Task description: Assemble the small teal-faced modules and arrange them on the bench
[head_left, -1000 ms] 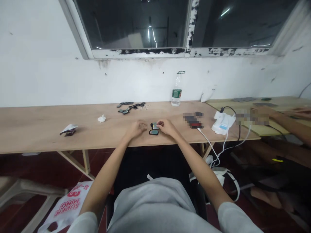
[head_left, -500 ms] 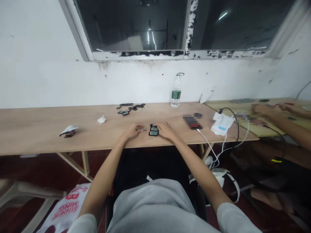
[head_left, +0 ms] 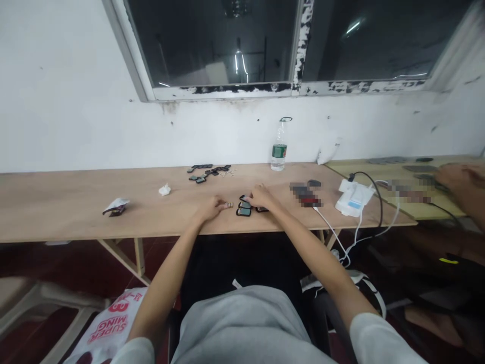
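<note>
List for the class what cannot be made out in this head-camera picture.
All in the head view:
Dark pieces by the right hand: partly covered by that hand.
Tiny item at the left hand: too small to identify.
Pixelated patch on the table: blurred, contents unreadable.
Far cluster of dark pieces: too small for detail.
Co-worker's hand: cut off by the right edge.

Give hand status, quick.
Left hand at small metal bit, grip unclear. Right hand on black teal-screened devices. Co-worker's hand off right, over next table.
</note>
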The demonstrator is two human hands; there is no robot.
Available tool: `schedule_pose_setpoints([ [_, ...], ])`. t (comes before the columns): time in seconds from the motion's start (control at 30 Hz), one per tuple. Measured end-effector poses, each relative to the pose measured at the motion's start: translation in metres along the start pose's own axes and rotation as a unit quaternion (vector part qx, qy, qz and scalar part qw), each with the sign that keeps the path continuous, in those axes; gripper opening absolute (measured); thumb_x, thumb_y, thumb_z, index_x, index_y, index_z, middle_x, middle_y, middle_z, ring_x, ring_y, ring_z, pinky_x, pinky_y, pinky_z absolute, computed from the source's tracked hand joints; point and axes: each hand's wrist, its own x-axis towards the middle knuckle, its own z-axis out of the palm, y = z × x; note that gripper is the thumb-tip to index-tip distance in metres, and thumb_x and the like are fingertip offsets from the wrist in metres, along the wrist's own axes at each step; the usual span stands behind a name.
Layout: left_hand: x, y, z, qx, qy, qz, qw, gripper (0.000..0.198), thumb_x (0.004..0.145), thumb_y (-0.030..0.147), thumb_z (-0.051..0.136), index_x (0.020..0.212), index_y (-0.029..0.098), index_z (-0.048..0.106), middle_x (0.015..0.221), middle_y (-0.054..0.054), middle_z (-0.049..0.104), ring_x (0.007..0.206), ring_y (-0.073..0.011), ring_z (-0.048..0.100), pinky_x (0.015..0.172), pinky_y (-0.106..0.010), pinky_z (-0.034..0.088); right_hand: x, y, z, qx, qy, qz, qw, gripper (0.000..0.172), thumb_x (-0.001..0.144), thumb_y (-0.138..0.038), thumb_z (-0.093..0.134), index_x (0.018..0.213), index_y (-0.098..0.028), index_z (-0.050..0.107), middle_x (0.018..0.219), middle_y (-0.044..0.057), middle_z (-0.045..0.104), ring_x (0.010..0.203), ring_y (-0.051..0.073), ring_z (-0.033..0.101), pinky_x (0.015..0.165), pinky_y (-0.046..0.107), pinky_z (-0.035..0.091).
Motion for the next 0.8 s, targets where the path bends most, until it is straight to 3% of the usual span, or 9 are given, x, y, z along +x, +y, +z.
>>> schedule_pose_setpoints([
  [0.1, 0.001, -0.003, 0.002, 0.003, 0.03, -0.01, 1.0, 0.034, 0.086, 0.045, 0.063, 0.102, 0.017, 0.073, 0.102, -0.01, 0.076, 0.094, -0.03, 0.069, 0.086, -0.04, 0.054, 0.019, 0.005, -0.001, -0.011, -0.027, 0.006, 1.0, 0.032, 0.076, -0.046, 0.08, 0.067, -0.016, 0.076, 0.083, 0.016, 0.074, 0.1, 0.033, 0.065, 0.085, 0.034, 0.047],
  [0.17, 0.004, -0.001, 0.003, 0.002, 0.041, 0.014, 0.999, 0.034, 0.089, 0.044, 0.06, 0.106, 0.017, 0.071, 0.105, -0.011, 0.074, 0.098, -0.0292, 0.068, 0.088, -0.04, 0.053, 0.03, 0.011, 0.0, 0.041, -0.033, 0.006, 0.999, 0.024, 0.072, -0.039, 0.083, 0.072, -0.016, 0.076, 0.08, 0.011, 0.075, 0.09, 0.028, 0.067, 0.078, 0.031, 0.048],
  [0.23, 0.011, 0.005, 0.001, 0.002, 0.043, 0.06, 0.997, 0.032, 0.092, 0.042, 0.056, 0.108, 0.017, 0.07, 0.109, -0.011, 0.072, 0.102, -0.0277, 0.067, 0.092, -0.039, 0.052, 0.04, 0.016, 0.003, 0.123, 0.005, 0.014, 0.992, 0.017, 0.071, -0.029, 0.082, 0.079, -0.016, 0.075, 0.081, 0.007, 0.075, 0.081, 0.022, 0.068, 0.073, 0.027, 0.049],
  [0.33, 0.034, 0.019, -0.004, 0.006, 0.052, 0.124, 0.991, 0.029, 0.096, 0.039, 0.052, 0.111, 0.018, 0.067, 0.111, -0.01, 0.069, 0.103, -0.0256, 0.064, 0.095, -0.039, 0.051, 0.053, 0.022, 0.008, 0.269, 0.121, 0.043, 0.955, 0.021, 0.072, -0.026, 0.081, 0.088, -0.014, 0.073, 0.085, 0.007, 0.076, 0.077, 0.019, 0.07, 0.07, 0.025, 0.052],
  [0.4, 0.053, 0.027, -0.006, 0.01, 0.067, 0.155, 0.986, 0.029, 0.097, 0.037, 0.05, 0.113, 0.018, 0.065, 0.112, -0.01, 0.067, 0.105, -0.0252, 0.063, 0.096, -0.039, 0.05, 0.059, 0.025, 0.013, 0.368, 0.157, 0.054, 0.915, 0.024, 0.074, -0.028, 0.08, 0.092, -0.013, 0.073, 0.085, 0.008, 0.076, 0.071, 0.018, 0.071, 0.067, 0.026, 0.054],
  [0.47, 0.071, 0.033, -0.007, 0.013, 0.077, 0.182, 0.98, 0.028, 0.097, 0.036, 0.051, 0.114, 0.018, 0.065, 0.116, -0.011, 0.064, 0.109, -0.0258, 0.06, 0.097, -0.039, 0.05, 0.061, 0.029, 0.017, 0.437, 0.16, 0.058, 0.883, 0.026, 0.074, -0.03, 0.079, 0.092, -0.012, 0.073, 0.082, 0.008, 0.076, 0.064, 0.018, 0.07, 0.064, 0.028, 0.056],
  [0.57, 0.087, 0.035, -0.002, 0.013, 0.062, 0.211, 0.975, 0.028, 0.097, 0.035, 0.051, 0.115, 0.019, 0.065, 0.118, -0.01, 0.061, 0.114, -0.0256, 0.057, 0.097, -0.038, 0.049, 0.061, 0.034, 0.022, 0.478, 0.164, 0.059, 0.861, 0.029, 0.072, -0.036, 0.081, 0.088, -0.012, 0.075, 0.079, 0.009, 0.076, 0.064, 0.019, 0.07, 0.064, 0.029, 0.058],
  [0.8, 0.087, 0.03, 0.01, 0.018, 0.109, 0.239, 0.965, 0.031, 0.102, 0.036, 0.046, 0.119, 0.018, 0.065, 0.117, -0.011, 0.061, 0.113, -0.0253, 0.056, 0.104, -0.04, 0.044, 0.058, 0.036, 0.022, 0.517, 0.172, 0.063, 0.836, 0.027, 0.079, -0.037, 0.077, 0.091, -0.012, 0.076, 0.09, 0.011, 0.078, 0.069, 0.02, 0.072, 0.065, 0.03, 0.06],
])
